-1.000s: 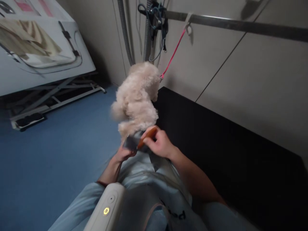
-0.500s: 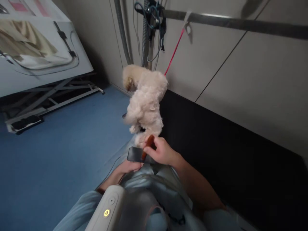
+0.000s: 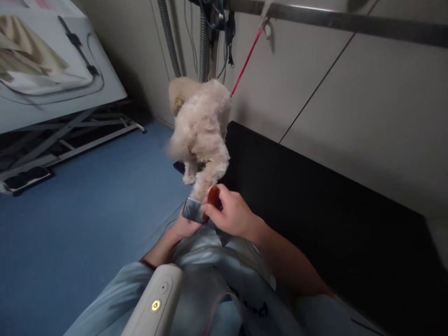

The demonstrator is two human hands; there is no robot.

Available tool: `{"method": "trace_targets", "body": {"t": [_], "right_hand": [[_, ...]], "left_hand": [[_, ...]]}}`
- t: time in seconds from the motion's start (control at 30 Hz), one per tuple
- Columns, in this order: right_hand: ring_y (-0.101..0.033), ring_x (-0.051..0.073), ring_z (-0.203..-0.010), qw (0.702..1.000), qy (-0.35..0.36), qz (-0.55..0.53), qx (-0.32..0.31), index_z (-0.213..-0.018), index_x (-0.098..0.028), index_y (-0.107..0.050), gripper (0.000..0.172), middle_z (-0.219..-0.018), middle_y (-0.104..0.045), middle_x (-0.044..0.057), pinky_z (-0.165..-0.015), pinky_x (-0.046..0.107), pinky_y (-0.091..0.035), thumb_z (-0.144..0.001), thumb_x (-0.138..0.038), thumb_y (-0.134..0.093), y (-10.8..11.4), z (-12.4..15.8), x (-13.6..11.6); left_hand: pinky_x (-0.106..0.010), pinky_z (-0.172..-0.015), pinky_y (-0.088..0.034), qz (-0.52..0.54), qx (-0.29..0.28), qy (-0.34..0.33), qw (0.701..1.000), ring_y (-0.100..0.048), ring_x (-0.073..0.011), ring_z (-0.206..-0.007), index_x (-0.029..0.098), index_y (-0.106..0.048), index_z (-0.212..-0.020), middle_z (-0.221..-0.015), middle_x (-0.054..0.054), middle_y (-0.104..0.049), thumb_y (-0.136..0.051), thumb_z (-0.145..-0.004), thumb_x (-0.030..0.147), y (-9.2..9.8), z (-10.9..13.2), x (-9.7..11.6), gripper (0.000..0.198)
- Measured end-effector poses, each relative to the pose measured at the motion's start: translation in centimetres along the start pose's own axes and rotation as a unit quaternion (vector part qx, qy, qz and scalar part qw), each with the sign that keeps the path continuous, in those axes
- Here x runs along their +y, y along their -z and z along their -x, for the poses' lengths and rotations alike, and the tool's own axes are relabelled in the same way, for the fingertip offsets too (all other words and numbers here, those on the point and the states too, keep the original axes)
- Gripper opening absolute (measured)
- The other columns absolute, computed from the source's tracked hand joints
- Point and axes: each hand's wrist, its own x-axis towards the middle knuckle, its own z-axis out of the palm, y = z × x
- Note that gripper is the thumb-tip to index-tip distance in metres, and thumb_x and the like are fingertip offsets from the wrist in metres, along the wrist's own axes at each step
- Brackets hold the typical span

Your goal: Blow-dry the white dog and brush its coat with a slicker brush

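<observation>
A cream, curly-coated dog (image 3: 206, 116) stands at the edge of the black table with its rump toward me. One hind leg (image 3: 206, 179) stretches back to my hands. My right hand (image 3: 231, 210) is closed round the brown handle (image 3: 213, 198) of a slicker brush. The brush's shiny rectangular metal head (image 3: 192, 210) lies over the paw end of that leg, its pin side hidden. Below the head, my left hand (image 3: 185, 226) holds the end of the leg; the brush covers most of its fingers.
A red leash (image 3: 247, 60) runs from the dog to a metal rail (image 3: 315, 16) on the wall. Black tabletop (image 3: 315, 210) extends right. Grey hoses (image 3: 168, 37) hang behind the dog. At left, a white cabinet (image 3: 108, 79) stands on a scissor-lift frame above blue floor (image 3: 105, 196).
The brush and my right hand have shifted slightly up and left, with the brush head tilted more. The dog's hind leg looks more stretched toward me. The whole view has shifted a little.
</observation>
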Motion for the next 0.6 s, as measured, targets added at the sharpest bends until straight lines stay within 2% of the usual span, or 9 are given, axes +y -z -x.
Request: {"method": "trace_targets", "body": {"t": [0.1,0.13,0.23,0.27,0.33,0.37,0.47,0.5,0.6], "right_hand": [[-0.073,0.016,-0.071,0.992,-0.018,0.036,0.118,-0.101,-0.021,-0.054,0.018,-0.085,-0.075,0.005,-0.064,0.026,-0.055,-0.094,-0.037,-0.057,-0.6,0.1,0.3],[-0.073,0.016,-0.072,0.992,-0.009,0.047,0.114,-0.102,-0.022,-0.054,0.018,-0.086,-0.075,0.005,-0.065,0.026,-0.055,-0.094,-0.037,-0.057,-0.7,0.0,0.4],[-0.07,0.016,-0.062,0.996,0.008,0.091,0.025,-0.096,-0.023,-0.055,0.016,-0.073,-0.072,0.002,-0.058,0.025,-0.051,-0.093,-0.038,-0.059,-0.8,-0.2,0.9],[-0.07,0.017,-0.061,0.993,0.002,0.106,0.047,-0.095,-0.023,-0.055,0.017,-0.071,-0.071,0.002,-0.057,0.025,-0.051,-0.093,-0.039,-0.059,-0.8,-0.3,1.0],[-0.071,0.018,-0.067,0.983,-0.004,0.126,0.134,-0.098,-0.022,-0.055,0.018,-0.079,-0.074,0.005,-0.062,0.027,-0.053,-0.094,-0.04,-0.056,-0.7,-0.5,1.3],[-0.073,0.018,-0.072,0.983,0.008,0.124,0.137,-0.1,-0.022,-0.056,0.019,-0.084,-0.075,0.006,-0.066,0.027,-0.054,-0.094,-0.04,-0.056,-0.6,-0.6,1.4],[-0.072,0.017,-0.069,0.996,0.024,0.087,0.002,-0.097,-0.023,-0.057,0.015,-0.08,-0.074,0.003,-0.064,0.026,-0.054,-0.092,-0.037,-0.059,-0.6,-0.8,2.1],[-0.071,0.017,-0.066,0.997,0.003,0.075,0.004,-0.095,-0.022,-0.056,0.015,-0.077,-0.073,0.002,-0.062,0.026,-0.053,-0.092,-0.037,-0.058,-0.6,-0.9,2.5],[-0.072,0.018,-0.073,0.989,-0.062,0.044,0.125,-0.098,-0.021,-0.055,0.019,-0.084,-0.074,0.005,-0.068,0.028,-0.055,-0.093,-0.039,-0.056,-0.7,-1.5,3.9]], "left_hand": [[-0.025,-0.06,-0.046,-0.032,0.018,-0.029,0.999,-0.049,-0.0122,-0.057,0.019,-0.056,-0.068,-0.06,0.001,-0.054,-0.065,-0.079,0.031,-0.8,0.5,-0.8,0.019],[-0.024,-0.059,-0.045,-0.038,0.031,-0.038,0.998,-0.048,-0.0115,-0.055,0.019,-0.055,-0.068,-0.059,0.002,-0.053,-0.064,-0.08,0.03,-1.2,0.7,-1.1,0.018],[-0.024,-0.057,-0.045,-0.045,0.051,-0.067,0.995,-0.047,-0.0112,-0.054,0.019,-0.053,-0.065,-0.058,0.002,-0.052,-0.061,-0.08,0.028,-2.1,1.2,-1.7,0.019],[-0.024,-0.059,-0.046,-0.048,0.055,-0.071,0.995,-0.049,-0.0118,-0.056,0.019,-0.054,-0.066,-0.06,0.001,-0.055,-0.06,-0.08,0.027,-2.3,1.3,-1.9,0.017],[-0.026,-0.064,-0.048,-0.054,0.06,-0.067,0.995,-0.053,-0.013,-0.06,0.019,-0.057,-0.07,-0.066,-0.001,-0.059,-0.059,-0.081,0.026,-2.6,1.5,-2.2,0.013],[-0.025,-0.062,-0.048,-0.052,0.053,-0.061,0.995,-0.052,-0.0128,-0.059,0.019,-0.057,-0.07,-0.065,-0.001,-0.058,-0.059,-0.081,0.026,-2.7,1.5,-2.3,0.014],[-0.024,-0.053,-0.042,-0.032,0.023,-0.03,0.999,-0.041,-0.0107,-0.048,0.02,-0.049,-0.063,-0.053,0.003,-0.047,-0.058,-0.081,0.031,-2.9,1.6,-2.8,0.023],[-0.024,-0.052,-0.043,-0.027,0.023,-0.016,0.999,-0.041,-0.011,-0.048,0.021,-0.05,-0.063,-0.053,0.003,-0.047,-0.059,-0.081,0.032,-2.9,1.6,-2.9,0.023],[-0.028,-0.061,-0.05,-0.017,0.047,0.031,0.998,-0.051,-0.0149,-0.057,0.02,-0.057,-0.073,-0.062,0.0,-0.057,-0.061,-0.078,0.037,-2.9,1.7,-3.1,0.018]]}}
